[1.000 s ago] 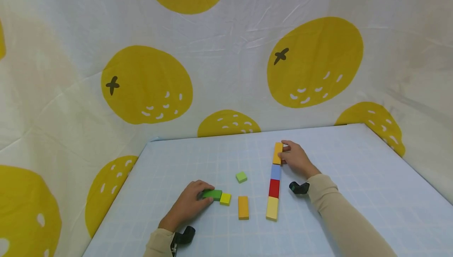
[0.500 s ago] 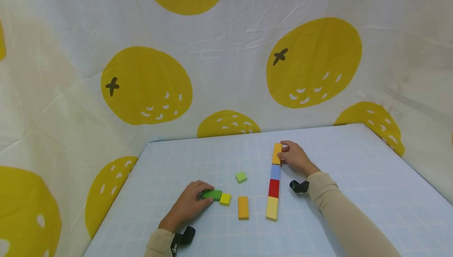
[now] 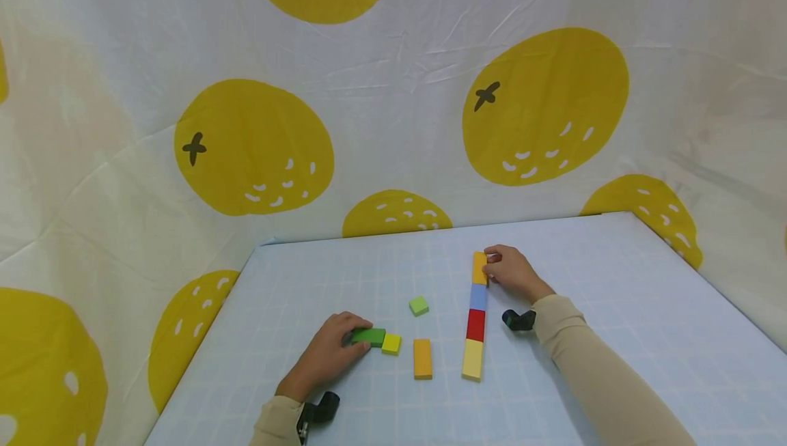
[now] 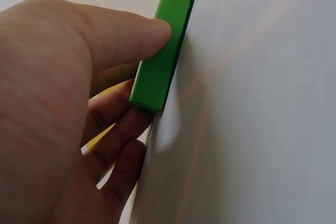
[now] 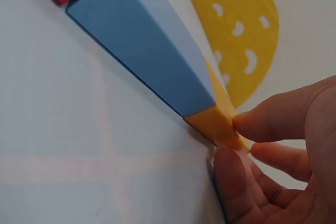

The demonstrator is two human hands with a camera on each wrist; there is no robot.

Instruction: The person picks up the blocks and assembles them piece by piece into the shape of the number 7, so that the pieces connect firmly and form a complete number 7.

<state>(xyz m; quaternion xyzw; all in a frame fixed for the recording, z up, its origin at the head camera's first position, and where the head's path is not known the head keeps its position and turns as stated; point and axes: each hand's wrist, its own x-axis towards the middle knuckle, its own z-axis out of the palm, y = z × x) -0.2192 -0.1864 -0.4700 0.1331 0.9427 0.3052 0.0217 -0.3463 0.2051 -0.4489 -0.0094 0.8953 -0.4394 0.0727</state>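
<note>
Pinching far orange block [image 3: 479, 268], right hand [image 3: 515, 273], coming at it from the right side; block sits at far end of the row. Key relation: its long axis runs near-to-far, in line with the row, near end butted against blue block [image 3: 478, 297] per right wrist view. Red block [image 3: 476, 325], then pale yellow block [image 3: 473, 360] continue toward the person. Left hand [image 3: 332, 349] well apart, left of the row, gripping green block [image 3: 371, 337] by its long sides; that axis lies roughly crosswise to the row, right end touching yellow block [image 3: 391, 344]. Near orange block [image 3: 422, 359] lies loose between yellow block and pale yellow block, about parallel to row, left hand closer. Light green block [image 3: 419, 306] beyond it, skewed, touching nothing. All flat on checked tabletop [image 3: 344, 268].
</note>
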